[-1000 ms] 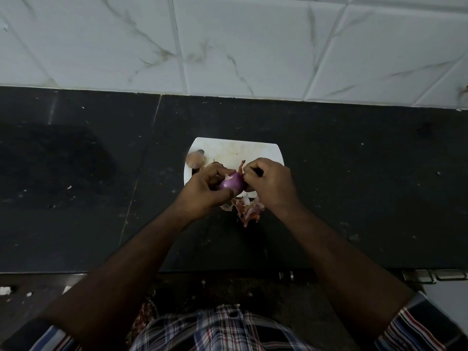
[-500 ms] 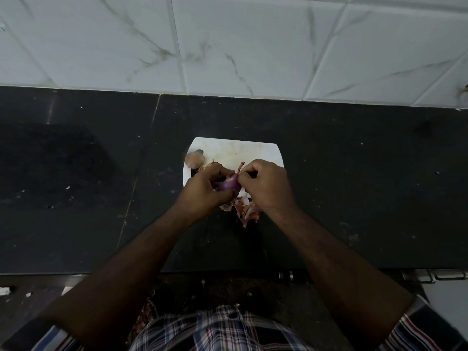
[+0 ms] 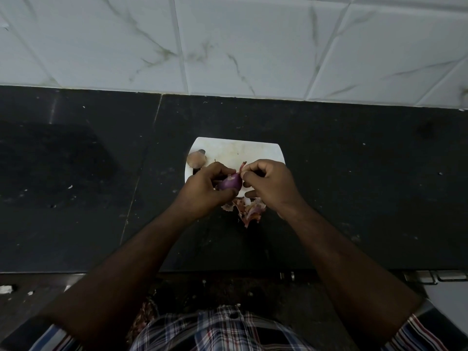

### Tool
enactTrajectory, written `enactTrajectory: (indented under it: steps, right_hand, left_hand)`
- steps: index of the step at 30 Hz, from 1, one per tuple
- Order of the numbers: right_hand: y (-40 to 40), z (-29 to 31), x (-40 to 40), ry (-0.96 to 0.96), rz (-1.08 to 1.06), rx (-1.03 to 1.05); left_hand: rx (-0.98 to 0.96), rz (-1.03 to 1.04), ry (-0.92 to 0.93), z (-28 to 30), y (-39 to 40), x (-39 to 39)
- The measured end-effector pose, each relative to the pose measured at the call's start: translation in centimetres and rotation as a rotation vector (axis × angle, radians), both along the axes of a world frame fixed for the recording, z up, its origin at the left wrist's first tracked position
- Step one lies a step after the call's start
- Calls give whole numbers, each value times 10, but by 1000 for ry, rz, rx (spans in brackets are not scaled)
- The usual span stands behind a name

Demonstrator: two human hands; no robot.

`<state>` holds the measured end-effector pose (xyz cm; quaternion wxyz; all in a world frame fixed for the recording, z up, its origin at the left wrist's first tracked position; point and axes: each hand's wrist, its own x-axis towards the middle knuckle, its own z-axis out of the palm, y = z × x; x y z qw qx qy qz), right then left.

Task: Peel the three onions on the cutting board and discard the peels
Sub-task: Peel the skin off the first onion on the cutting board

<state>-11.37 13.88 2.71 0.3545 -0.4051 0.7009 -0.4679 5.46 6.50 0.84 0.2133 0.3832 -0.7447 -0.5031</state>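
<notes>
Currently purple onion (image 3: 229,184) sits in left hand (image 3: 205,191), fingers curled round it, above white cutting board (image 3: 238,149). Right hand (image 3: 268,184) pinches a peel strip (image 3: 242,167) at onion's tip. Loose peels (image 3: 249,211) at board's near edge; unpeeled onion (image 3: 196,158) at board's far-left corner. Black countertop (image 3: 354,186).

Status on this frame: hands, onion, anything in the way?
Left hand grips purple onion. Right hand pinches a peel strip. Unpeeled onion on cutting board. Nothing obstructing.
</notes>
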Motion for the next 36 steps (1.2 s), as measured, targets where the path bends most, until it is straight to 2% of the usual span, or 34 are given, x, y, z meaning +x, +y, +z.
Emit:
enactTrajectory:
  steps: [6,14,16,19,23,26,30,36]
  right_hand:
    - [-1,0,2,-31,-60,21]
    - [-6,0,10,-23,-122,103]
    - [-7,-1,10,37,-109,115]
    - [-6,2,9,62,-44,117]
    - [-3,7,-3,47,5,128]
    - [-1,12,-11,-34,25,118]
    - [1,18,-7,-54,58,64]
    - [-1,13,2,260,9,15]
  left_hand:
    - [-52,1,3,2,5,-3]
    - [-277,-13,-49,8,12,-5]
    - [-295,-22,-44,9,13,-6]
    - [-203,8,-8,10,12,-5]
    - [80,16,120,13,6,-2]
    - [173,17,169,19,5,0]
    - [173,17,180,17,4,0]
    - [7,29,75,12,5,-2]
